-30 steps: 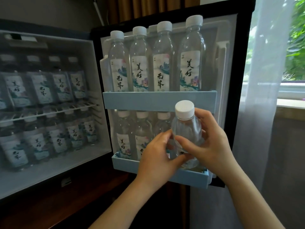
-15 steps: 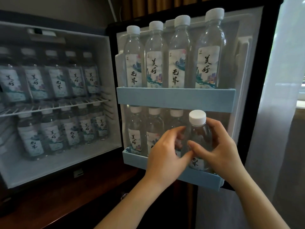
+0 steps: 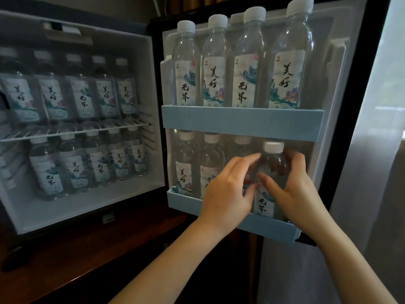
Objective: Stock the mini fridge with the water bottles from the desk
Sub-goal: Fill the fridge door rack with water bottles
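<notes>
Sinking bottle point(image 3: 274, 170) | now deeper in lower door shelf point(image 3: 182, 204) | hands point(image 3: 228, 194) gripping

Sheer white curtain point(image 3: 377, 128) down the right edge, daylight glowing through. Brown drapes point(image 3: 197, 2) in vertical folds along the top. Thin pale cable point(image 3: 157, 6) slanting down just left of them, against a grey wall point(image 3: 87, 5). Dark reddish wooden surface point(image 3: 65, 270) across the lower left, dim and in shadow.

Left hand point(image 3: 228, 194) and right hand point(image 3: 294, 190) grip one bottle point(image 3: 273, 165).
</notes>
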